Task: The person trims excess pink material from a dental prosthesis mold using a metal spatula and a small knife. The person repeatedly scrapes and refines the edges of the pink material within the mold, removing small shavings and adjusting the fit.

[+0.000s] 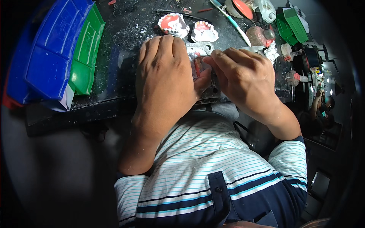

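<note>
My left hand (164, 72) lies over a grey metal dental frame (207, 46) near the table's front edge. Its fingers are bent round the far side, and its thumb presses on a reddish-pink and white piece (197, 67) in the frame. From the right, my right hand (245, 74) meets this piece with thumb and forefinger pinched together. Whatever lies in that pinch is hidden by the fingers. Just beyond my left hand sit two white dental casts with pink wax, the left cast (173, 25) and the right cast (204, 31).
Blue bins (47, 49) and a green bin (87, 53) stand at the left. A white-and-teal stick (232, 23), a pink-filled bowl (244, 9) and a round glass jar (257, 36) lie at the far right. White crumbs dot the black table (119, 45). Another person (321, 110) is at right.
</note>
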Action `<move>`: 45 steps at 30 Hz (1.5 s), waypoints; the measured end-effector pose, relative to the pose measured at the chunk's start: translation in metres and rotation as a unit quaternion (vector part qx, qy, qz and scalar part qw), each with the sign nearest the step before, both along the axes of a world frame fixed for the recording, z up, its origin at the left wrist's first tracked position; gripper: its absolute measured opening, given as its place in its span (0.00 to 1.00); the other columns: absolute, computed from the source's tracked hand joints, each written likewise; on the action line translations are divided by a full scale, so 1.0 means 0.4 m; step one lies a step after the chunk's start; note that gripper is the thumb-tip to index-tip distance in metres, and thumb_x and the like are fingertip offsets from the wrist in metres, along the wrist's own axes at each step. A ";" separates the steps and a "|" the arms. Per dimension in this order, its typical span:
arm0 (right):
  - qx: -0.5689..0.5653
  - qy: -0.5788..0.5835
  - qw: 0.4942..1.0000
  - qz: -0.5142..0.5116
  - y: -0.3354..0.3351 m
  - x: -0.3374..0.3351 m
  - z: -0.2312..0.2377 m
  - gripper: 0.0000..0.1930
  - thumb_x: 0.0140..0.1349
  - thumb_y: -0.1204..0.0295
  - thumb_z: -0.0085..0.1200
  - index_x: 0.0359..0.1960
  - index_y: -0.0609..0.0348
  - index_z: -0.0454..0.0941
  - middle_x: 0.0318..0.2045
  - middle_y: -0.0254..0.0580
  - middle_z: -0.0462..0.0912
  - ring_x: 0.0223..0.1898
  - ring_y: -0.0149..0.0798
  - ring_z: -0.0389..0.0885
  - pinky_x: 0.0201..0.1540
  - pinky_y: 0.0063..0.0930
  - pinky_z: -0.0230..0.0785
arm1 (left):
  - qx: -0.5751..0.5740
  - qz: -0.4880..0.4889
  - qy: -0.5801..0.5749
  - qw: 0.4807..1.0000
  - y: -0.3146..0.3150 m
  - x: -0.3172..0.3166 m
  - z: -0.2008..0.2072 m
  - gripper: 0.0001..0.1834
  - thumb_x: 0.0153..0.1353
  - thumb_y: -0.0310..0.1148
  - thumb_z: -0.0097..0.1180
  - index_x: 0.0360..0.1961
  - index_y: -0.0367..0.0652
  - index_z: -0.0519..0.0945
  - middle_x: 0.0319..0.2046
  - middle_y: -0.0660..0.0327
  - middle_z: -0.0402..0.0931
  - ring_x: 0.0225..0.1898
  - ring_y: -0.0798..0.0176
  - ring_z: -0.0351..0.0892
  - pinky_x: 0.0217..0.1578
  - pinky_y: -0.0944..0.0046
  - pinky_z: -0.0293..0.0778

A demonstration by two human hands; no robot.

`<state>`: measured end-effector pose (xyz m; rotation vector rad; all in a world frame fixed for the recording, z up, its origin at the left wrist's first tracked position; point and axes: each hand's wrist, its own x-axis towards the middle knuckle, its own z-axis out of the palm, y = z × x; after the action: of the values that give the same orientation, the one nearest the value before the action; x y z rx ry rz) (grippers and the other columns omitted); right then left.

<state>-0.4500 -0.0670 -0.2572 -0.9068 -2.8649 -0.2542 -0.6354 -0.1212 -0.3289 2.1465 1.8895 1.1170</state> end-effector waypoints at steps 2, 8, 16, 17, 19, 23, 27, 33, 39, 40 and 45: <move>0.024 0.012 1.000 0.013 -0.002 0.008 -0.016 0.13 0.59 0.69 0.65 0.45 0.56 0.89 0.34 0.38 0.87 0.33 0.44 0.89 0.34 0.38 0.81 | 0.013 -0.001 -0.002 1.000 0.001 0.002 -0.003 0.40 0.58 0.54 0.75 0.55 0.27 0.79 0.54 0.44 0.81 0.60 0.41 0.78 0.64 0.44 0.71; 0.064 0.066 0.996 0.013 -0.016 0.012 -0.045 0.09 0.62 0.68 0.67 0.40 0.56 0.88 0.32 0.39 0.87 0.32 0.45 0.89 0.33 0.38 0.80 | 0.000 -0.013 -0.010 1.000 0.006 -0.015 0.000 0.40 0.57 0.53 0.76 0.57 0.27 0.79 0.55 0.43 0.81 0.61 0.40 0.78 0.66 0.44 0.72; -0.152 0.185 0.970 -0.047 0.009 0.046 0.042 0.05 0.70 0.76 0.65 0.45 0.61 0.85 0.30 0.47 0.87 0.27 0.50 0.88 0.32 0.39 0.78 | 0.009 -0.214 0.019 0.977 0.050 -0.084 0.012 0.42 0.48 0.53 0.81 0.54 0.29 0.85 0.57 0.42 0.84 0.61 0.41 0.82 0.70 0.43 0.70; -0.211 0.185 0.954 -0.103 -0.002 0.042 0.068 0.09 0.70 0.80 0.64 0.50 0.63 0.84 0.32 0.47 0.88 0.28 0.48 0.88 0.33 0.35 0.79 | 0.005 -0.215 0.019 0.976 0.050 -0.092 0.013 0.42 0.48 0.53 0.81 0.54 0.29 0.85 0.57 0.42 0.84 0.61 0.41 0.82 0.70 0.43 0.70; -0.263 0.308 0.909 -0.096 -0.007 0.064 0.027 0.09 0.71 0.82 0.62 0.51 0.65 0.82 0.35 0.46 0.88 0.29 0.43 0.88 0.34 0.32 0.77 | 0.054 -0.215 0.052 0.974 0.050 -0.094 0.021 0.39 0.46 0.54 0.82 0.50 0.31 0.87 0.53 0.45 0.86 0.58 0.44 0.84 0.68 0.44 0.72; -0.416 0.390 0.821 0.015 0.011 0.141 0.024 0.08 0.73 0.90 0.54 0.50 0.73 0.80 0.43 0.45 0.86 0.34 0.31 0.86 0.37 0.23 0.74 | 0.087 -0.169 0.069 0.979 0.016 -0.095 0.015 0.40 0.44 0.58 0.83 0.46 0.32 0.88 0.49 0.49 0.88 0.53 0.44 0.86 0.58 0.45 0.76; -0.600 0.552 0.575 0.063 0.011 0.183 0.017 0.11 0.76 0.83 0.48 0.54 0.82 0.74 0.36 0.60 0.86 0.23 0.30 0.81 0.27 0.31 0.83 | 0.001 -0.116 0.086 0.990 -0.038 -0.043 0.066 0.56 0.46 0.79 0.70 0.48 0.27 0.87 0.56 0.42 0.86 0.54 0.37 0.85 0.56 0.42 0.77; -0.679 0.575 0.409 0.204 0.062 0.270 -0.059 0.19 0.74 0.80 0.58 0.61 0.75 0.68 0.35 0.53 0.88 0.25 0.41 0.91 0.31 0.46 0.86 | -0.087 -0.072 0.107 0.988 -0.078 -0.015 0.056 0.61 0.36 0.59 0.80 0.71 0.32 0.77 0.70 0.39 0.75 0.70 0.33 0.75 0.68 0.35 0.70; -0.518 0.502 0.692 0.019 0.000 0.171 -0.093 0.28 0.83 0.54 0.53 0.60 0.74 0.78 0.32 0.54 0.89 0.28 0.48 0.92 0.37 0.41 0.81 | -0.104 -0.141 0.086 0.981 -0.049 -0.104 0.073 0.61 0.35 0.54 0.83 0.71 0.33 0.77 0.71 0.35 0.73 0.68 0.32 0.76 0.70 0.37 0.70; -0.490 0.461 0.735 0.075 0.022 0.171 -0.101 0.31 0.84 0.51 0.50 0.61 0.77 0.80 0.32 0.56 0.89 0.30 0.52 0.92 0.40 0.44 0.83 | -0.114 -0.168 0.089 0.975 -0.048 -0.128 0.078 0.62 0.32 0.53 0.84 0.71 0.33 0.77 0.72 0.35 0.71 0.68 0.33 0.76 0.70 0.38 0.70; -0.407 0.450 0.790 0.084 0.002 0.126 -0.130 0.19 0.66 0.66 0.71 0.48 0.74 0.91 0.42 0.61 0.92 0.42 0.53 0.93 0.45 0.36 0.86 | -0.151 -0.195 0.061 0.967 -0.047 -0.203 0.070 0.71 0.24 0.45 0.87 0.76 0.33 0.70 0.77 0.35 0.64 0.74 0.32 0.70 0.71 0.38 0.70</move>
<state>-0.3997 -0.0662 -0.3091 -0.5694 -2.0108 1.1856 -0.7164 -0.1399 -0.3009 2.3033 1.4629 0.5943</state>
